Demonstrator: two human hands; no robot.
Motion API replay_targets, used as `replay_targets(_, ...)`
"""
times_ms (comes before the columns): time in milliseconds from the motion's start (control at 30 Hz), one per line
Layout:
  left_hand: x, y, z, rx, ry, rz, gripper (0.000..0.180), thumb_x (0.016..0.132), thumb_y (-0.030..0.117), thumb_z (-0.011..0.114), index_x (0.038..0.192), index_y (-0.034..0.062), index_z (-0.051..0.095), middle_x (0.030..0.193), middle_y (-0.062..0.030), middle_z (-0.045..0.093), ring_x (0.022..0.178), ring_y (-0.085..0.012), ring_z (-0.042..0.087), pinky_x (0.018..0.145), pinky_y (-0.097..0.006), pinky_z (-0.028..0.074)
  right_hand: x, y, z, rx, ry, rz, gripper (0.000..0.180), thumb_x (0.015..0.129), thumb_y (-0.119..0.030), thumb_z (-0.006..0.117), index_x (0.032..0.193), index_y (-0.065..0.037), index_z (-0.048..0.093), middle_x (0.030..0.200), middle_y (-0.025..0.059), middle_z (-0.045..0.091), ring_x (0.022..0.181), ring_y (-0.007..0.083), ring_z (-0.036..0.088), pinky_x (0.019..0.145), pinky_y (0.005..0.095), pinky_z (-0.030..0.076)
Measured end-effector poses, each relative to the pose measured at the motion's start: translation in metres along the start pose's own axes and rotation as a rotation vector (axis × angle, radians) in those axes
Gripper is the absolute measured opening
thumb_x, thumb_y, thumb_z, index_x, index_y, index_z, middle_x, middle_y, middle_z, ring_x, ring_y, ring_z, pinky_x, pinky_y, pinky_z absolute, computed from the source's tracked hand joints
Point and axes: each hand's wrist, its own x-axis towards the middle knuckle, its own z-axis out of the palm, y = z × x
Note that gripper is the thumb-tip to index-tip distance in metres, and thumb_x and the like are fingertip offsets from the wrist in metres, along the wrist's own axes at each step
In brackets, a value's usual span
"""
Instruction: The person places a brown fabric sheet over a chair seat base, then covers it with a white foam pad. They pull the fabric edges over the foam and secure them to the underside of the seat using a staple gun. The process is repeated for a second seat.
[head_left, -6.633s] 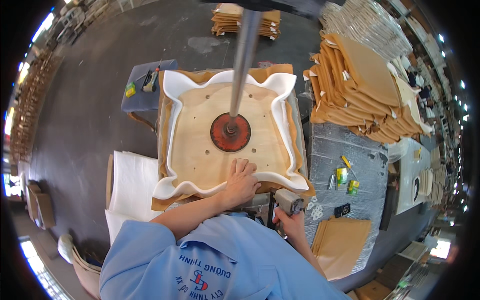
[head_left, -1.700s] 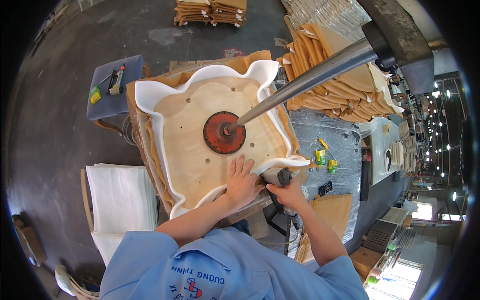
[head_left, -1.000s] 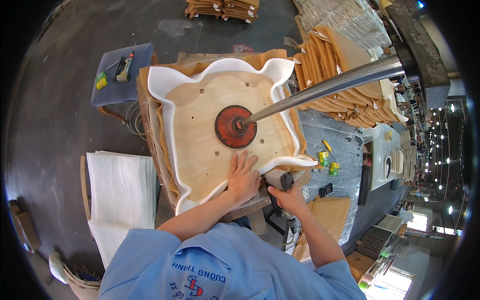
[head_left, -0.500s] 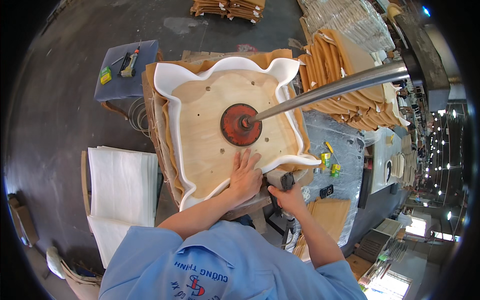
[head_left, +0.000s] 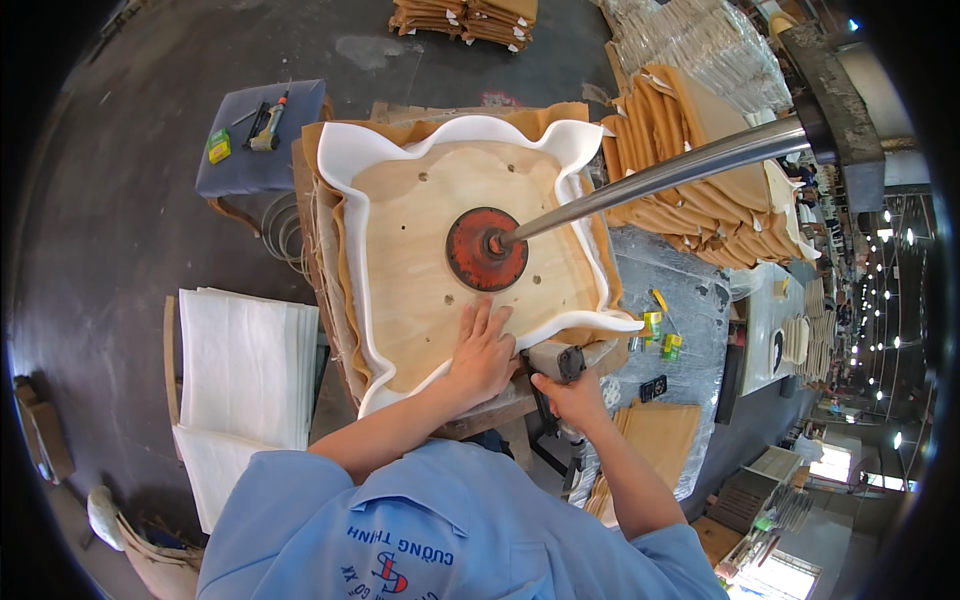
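Note:
A plywood seat panel (head_left: 420,250) lies on the workbench, wrapped by white foam (head_left: 345,160) and tan fabric (head_left: 330,260) folded up along its edges. A red round press pad (head_left: 485,250) on a steel arm (head_left: 660,175) holds the panel's middle down. My left hand (head_left: 482,350) lies flat, fingers spread, on the near edge of the panel. Just right of it, below the bench edge, my right hand (head_left: 572,395) grips a staple gun (head_left: 555,365) pointed at the near right corner.
A stack of white foam sheets (head_left: 245,365) lies left of the bench. A blue stool (head_left: 255,150) with a tool and a green box stands at the far left. Piles of upholstered tan seat panels (head_left: 700,170) fill the right. Small boxes (head_left: 655,330) sit on a plastic-covered table.
The view has shifted slightly, bringing the panel more central. My left hand stays pressed on the near edge and my right hand keeps the staple gun at the near right corner.

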Motion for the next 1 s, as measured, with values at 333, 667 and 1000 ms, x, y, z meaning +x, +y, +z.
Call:
replay_targets(333, -0.005, -0.004, -0.001, -0.059, 0.035, -0.031, 0.015, 0.09, 0.015, 0.081, 0.092, 0.0041, 0.073, 0.165, -0.0178, 0.041, 0.167, -0.0498, 0.016, 0.135, -0.07, 0.011, -0.008, -0.006, 0.011, 0.029, -0.038, -0.023, 0.029, 0.097, -0.02, 0.087, 0.108, 0.001, 0.071, 0.074, 0.0019, 0.067, 0.053, 0.01, 0.059, 0.047, 0.0299, 0.046)
replay_targets(667, -0.012, -0.01, -0.009, -0.117, 0.031, -0.063, 0.013, 0.093, 0.01, 0.073, 0.096, -0.0028, 0.077, 0.165, -0.0223, 0.04, 0.167, -0.0491, 0.017, 0.135, -0.069, 0.014, -0.014, -0.003, 0.021, 0.125, -0.045, -0.043, 0.034, 0.097, -0.02, 0.087, 0.118, 0.002, 0.072, 0.074, 0.0013, 0.067, 0.054, 0.0093, 0.059, 0.048, 0.0288, 0.046)
replay_targets(1000, -0.013, -0.016, -0.009, -0.118, 0.022, -0.042, 0.008, 0.092, 0.008, 0.075, 0.092, 0.0007, 0.075, 0.163, -0.0229, 0.042, 0.166, -0.0514, 0.02, 0.135, -0.07, 0.013, -0.018, -0.004, 0.028, 0.124, -0.041, -0.051, 0.053, 0.098, -0.02, 0.087, 0.142, 0.001, 0.066, 0.08, 0.0011, 0.068, 0.055, 0.0092, 0.059, 0.049, 0.0285, 0.047)
